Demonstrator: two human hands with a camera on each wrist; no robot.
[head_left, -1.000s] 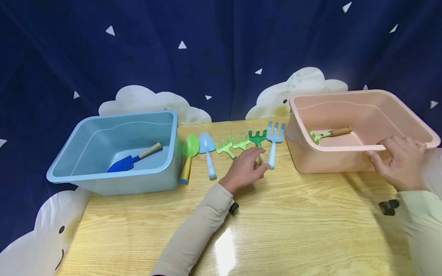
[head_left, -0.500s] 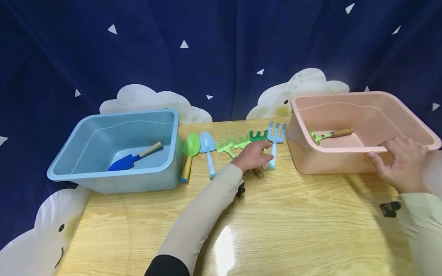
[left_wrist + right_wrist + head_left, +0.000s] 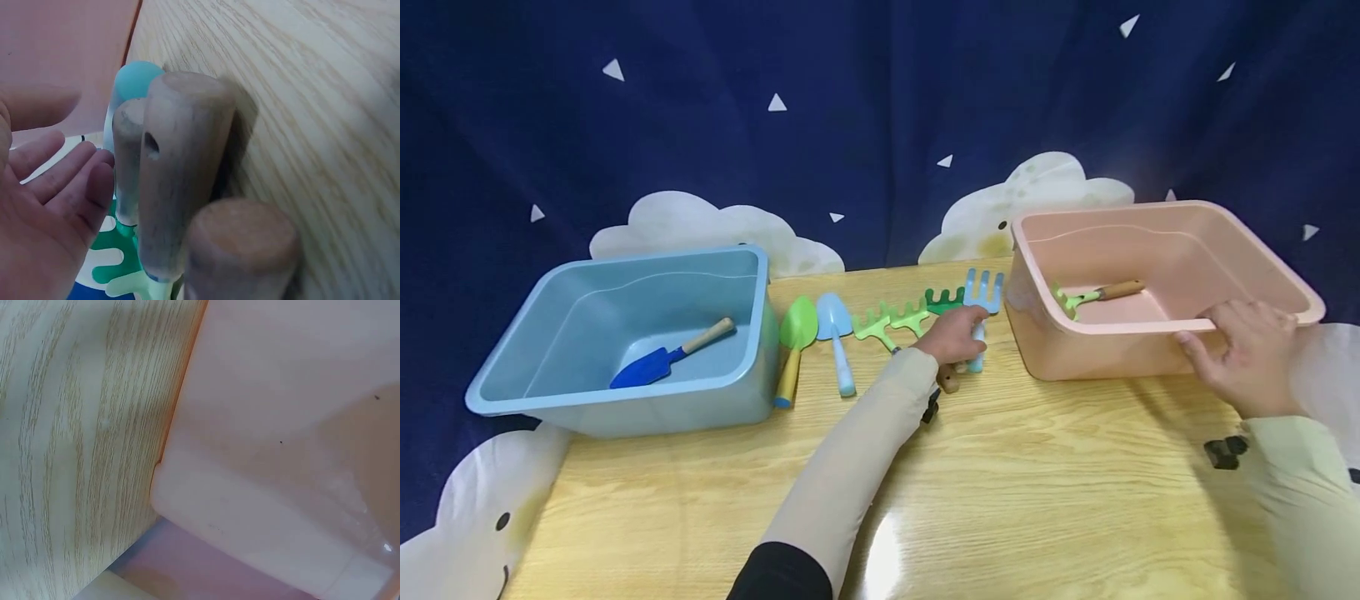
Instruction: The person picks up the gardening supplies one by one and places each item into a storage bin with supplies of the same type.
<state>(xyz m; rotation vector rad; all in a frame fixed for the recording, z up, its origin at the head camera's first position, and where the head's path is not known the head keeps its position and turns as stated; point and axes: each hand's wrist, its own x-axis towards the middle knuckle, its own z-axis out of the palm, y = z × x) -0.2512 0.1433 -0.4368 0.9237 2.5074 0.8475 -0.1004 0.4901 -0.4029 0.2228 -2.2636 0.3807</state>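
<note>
My left hand hovers over the lower part of a light blue hand fork. In the left wrist view its thumb and fingers stand apart near the fork's blue handle end, holding nothing. Beside that hand are wooden handles of small rakes. A dark green rake and two light green rakes lie partly under the hand. My right hand grips the front rim of a pink tub, fingers over the edge and thumb outside. A light green rake lies inside.
On the left stands a blue tub with a dark blue trowel inside. A green trowel with a yellow handle and a light blue trowel lie between the tubs. Behind the table hangs a dark blue curtain.
My left hand has moved right, from over the rakes to the light blue fork. My right hand keeps its grip on the pink tub. The head view has shifted slightly.
</note>
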